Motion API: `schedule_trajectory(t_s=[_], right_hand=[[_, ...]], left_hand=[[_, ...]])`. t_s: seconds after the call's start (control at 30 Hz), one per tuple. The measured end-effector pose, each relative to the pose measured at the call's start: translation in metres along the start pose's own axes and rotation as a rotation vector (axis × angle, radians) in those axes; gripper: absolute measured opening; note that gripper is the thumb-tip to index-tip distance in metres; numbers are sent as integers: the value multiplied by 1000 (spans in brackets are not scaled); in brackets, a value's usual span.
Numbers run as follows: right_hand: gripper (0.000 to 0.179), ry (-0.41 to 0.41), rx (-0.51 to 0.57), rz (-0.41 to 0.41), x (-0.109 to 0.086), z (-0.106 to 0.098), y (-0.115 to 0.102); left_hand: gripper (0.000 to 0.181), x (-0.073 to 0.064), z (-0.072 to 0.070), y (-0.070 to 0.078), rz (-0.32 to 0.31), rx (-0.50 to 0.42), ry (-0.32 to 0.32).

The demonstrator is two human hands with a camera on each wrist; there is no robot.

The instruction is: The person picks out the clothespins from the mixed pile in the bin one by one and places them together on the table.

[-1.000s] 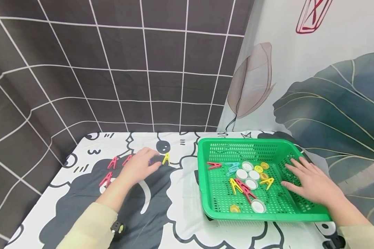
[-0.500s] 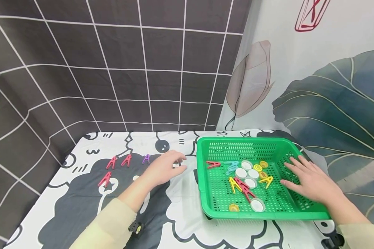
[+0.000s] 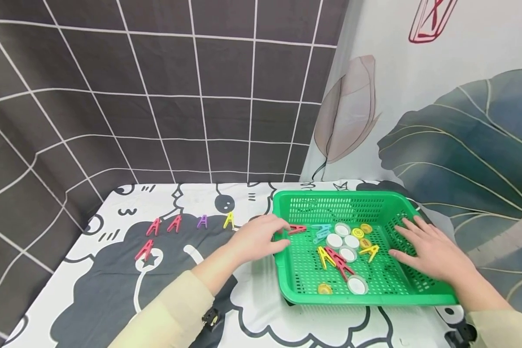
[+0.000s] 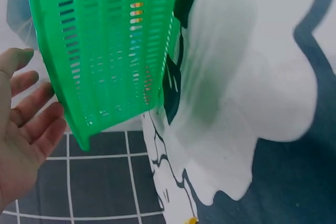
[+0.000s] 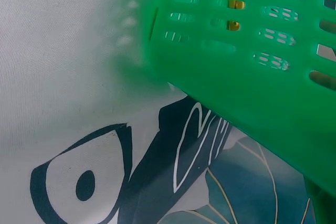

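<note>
My left hand [image 3: 257, 238] hovers at the green basket's [image 3: 356, 299] left rim, fingers loosely bent and nothing in them. In the left wrist view, that hand [image 4: 29, 114] is beside the basket wall [image 4: 105, 66]; contact is unclear. My right hand [image 3: 435, 251] lies over the right rim, fingers spread. Inside the basket are a red clothespin [image 3: 297, 229], teal clothespins [image 3: 322, 233], yellow clothespins [image 3: 326, 257], more red clothespins [image 3: 340, 263], white round caps [image 3: 357, 284] and yellow round caps [image 3: 325, 289]. The right wrist view shows the basket wall [image 5: 236, 87] but no hand.
On the patterned cloth [image 3: 256, 299] at the left lie three red clothespins [image 3: 144, 250], a purple clothespin [image 3: 202, 221] and a yellow clothespin [image 3: 229, 220]. A dark gridded curtain [image 3: 226, 116] hangs behind, with a leaf-printed curtain [image 3: 461, 140] at the right.
My left hand has moved right, away from the purple and yellow clothespins, over to the basket's left rim. Those clothespins are uncovered now. My right hand has stayed at the right rim.
</note>
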State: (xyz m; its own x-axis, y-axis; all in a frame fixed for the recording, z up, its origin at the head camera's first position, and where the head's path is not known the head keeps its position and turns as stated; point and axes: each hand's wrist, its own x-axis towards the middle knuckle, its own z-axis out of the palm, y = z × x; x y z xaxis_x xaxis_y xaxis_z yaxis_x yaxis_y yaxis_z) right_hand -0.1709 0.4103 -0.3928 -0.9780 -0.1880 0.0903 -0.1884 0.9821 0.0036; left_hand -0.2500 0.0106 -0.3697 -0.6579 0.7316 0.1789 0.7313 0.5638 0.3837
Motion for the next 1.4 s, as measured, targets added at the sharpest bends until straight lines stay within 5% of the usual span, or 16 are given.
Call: schedule_trajectory(t_s=[0.27, 0.43, 0.6, 0.83, 1.1, 1.4], right_hand=[[76, 1, 0, -1, -1, 0, 3], [75, 1, 5, 1, -3, 1, 3], [75, 4, 2, 2, -3, 1, 2], [76, -13, 2, 0, -3, 0, 0], [77, -3, 3, -4, -2, -1, -1], [77, 5, 7, -4, -1, 0, -2]], left_hand=[[32, 20, -1, 26, 101, 105, -32], [35, 40, 2, 50, 162, 170, -138], [37, 56, 12, 66, 167, 128, -242], [39, 66, 32, 75, 126, 124, -261], [40, 71, 38, 78, 168, 131, -269], [37, 80, 53, 84, 194, 193, -357]])
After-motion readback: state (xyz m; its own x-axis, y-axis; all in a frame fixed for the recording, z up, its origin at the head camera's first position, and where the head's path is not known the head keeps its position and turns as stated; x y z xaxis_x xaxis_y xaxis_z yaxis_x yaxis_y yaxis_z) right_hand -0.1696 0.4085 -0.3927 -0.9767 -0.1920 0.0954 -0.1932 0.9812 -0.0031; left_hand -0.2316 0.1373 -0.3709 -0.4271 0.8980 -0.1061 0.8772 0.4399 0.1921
